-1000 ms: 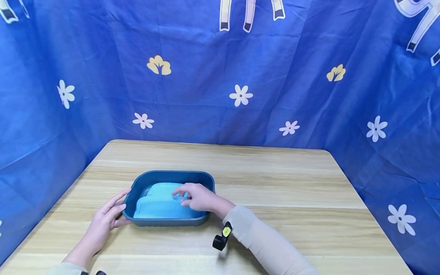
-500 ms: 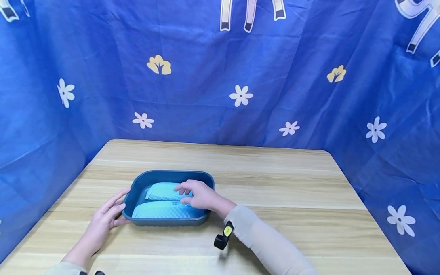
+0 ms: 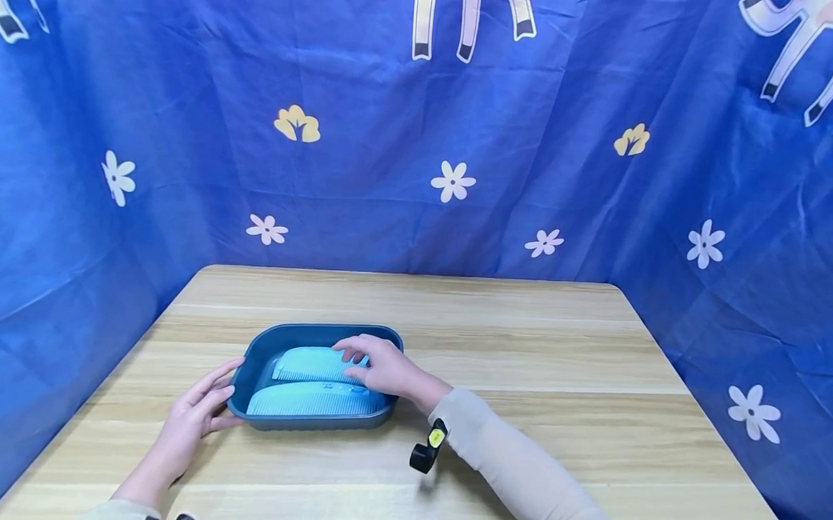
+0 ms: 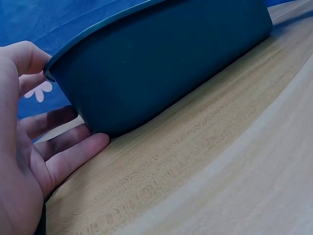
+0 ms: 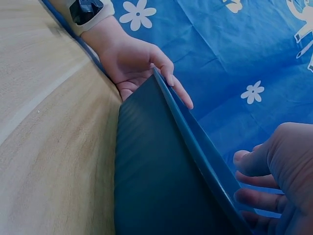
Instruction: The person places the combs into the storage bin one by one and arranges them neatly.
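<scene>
A dark blue-teal plastic basin [image 3: 314, 422] stands on the table, left of the middle. Inside lie two light blue ribbed pieces with curved upper edges; their kind is unclear. The near piece [image 3: 311, 400] has small dark print; the far piece [image 3: 306, 363] lies behind it, its right end partly covered by my right hand [image 3: 378, 364]. That hand's fingers bend loosely over the far piece, and in the right wrist view thumb and fingers stand apart. My left hand [image 3: 194, 409] holds the basin's left end, one digit over the rim and other fingers against the lower wall.
The basin stands on a light wood-grain table [image 3: 521, 417]. A blue curtain [image 3: 365, 151] printed with flowers and animals hangs behind and at both sides. A black wrist camera [image 3: 425, 453] hangs under the right sleeve [image 3: 513, 462].
The near ribbed piece, earlier overlapping the far one, now lies along the basin's near side, apart from it. My right hand has lifted slightly; the left hand keeps its place.
</scene>
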Tool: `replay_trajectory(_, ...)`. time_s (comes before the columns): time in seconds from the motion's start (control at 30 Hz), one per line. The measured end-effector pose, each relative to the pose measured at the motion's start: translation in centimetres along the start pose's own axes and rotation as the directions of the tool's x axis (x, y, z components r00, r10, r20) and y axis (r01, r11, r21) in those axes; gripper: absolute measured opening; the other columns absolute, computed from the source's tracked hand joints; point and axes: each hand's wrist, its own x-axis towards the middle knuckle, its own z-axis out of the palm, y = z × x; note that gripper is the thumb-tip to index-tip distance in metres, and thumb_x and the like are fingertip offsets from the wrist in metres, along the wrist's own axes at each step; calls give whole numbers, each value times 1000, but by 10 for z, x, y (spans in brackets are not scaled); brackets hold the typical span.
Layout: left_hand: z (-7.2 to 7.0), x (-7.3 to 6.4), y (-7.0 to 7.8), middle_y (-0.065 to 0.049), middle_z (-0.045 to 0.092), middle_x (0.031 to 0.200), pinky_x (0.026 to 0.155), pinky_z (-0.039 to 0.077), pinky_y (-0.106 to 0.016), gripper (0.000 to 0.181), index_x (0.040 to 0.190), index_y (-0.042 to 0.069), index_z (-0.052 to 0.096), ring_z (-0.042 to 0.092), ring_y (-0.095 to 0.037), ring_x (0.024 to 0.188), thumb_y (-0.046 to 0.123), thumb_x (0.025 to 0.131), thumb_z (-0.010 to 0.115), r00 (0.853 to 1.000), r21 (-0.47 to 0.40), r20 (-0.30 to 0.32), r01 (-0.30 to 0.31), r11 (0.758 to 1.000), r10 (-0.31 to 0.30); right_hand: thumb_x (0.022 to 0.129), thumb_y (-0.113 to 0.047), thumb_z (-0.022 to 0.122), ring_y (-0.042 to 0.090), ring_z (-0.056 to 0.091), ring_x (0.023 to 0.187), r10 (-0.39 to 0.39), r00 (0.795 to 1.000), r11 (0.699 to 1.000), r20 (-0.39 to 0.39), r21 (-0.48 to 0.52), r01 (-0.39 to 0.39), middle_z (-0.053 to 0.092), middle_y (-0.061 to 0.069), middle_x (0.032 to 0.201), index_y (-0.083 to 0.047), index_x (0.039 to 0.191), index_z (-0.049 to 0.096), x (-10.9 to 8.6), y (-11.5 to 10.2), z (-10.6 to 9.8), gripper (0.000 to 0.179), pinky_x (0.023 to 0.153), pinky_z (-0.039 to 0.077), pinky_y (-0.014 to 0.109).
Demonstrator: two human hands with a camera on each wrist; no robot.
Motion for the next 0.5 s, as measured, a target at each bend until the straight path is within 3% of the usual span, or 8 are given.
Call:
replay_trajectory(0.17, 1, 0, 0, 6, 58, 118, 69, 56, -38, 44, 142, 3, 35, 61, -9, 100, 12, 100, 43, 1000, -9, -4, -14, 1000, 14, 89, -10, 63, 8, 55, 91, -10, 999, 1000, -48, -12, 10, 61, 3, 104, -9, 126, 56, -3, 5, -4, 37, 76, 46, 17)
replay_trajectory(0.4, -1, 2, 2, 6, 57, 124, 70, 56, -39, 42, 141, 1, 36, 59, -8, 105, 13, 101, 41, 999, -44, 17, -29, 999, 30, 90, -13, 63, 21, 56, 99, 15, 994, 996, -112, 90, -5, 61, 9, 106, -9, 126, 56, -7, 6, -12, 37, 83, 49, 29)
replay_trajectory(0.5, -2, 4, 4, 6, 58, 122, 70, 56, -39, 42, 141, 2, 37, 60, -9, 105, 14, 101, 40, 999, -72, 15, -28, 997, 29, 89, -15, 64, 20, 56, 101, 37, 990, 994, -137, 105, -23, 61, 9, 107, -10, 126, 56, -9, 5, -16, 38, 84, 49, 32)
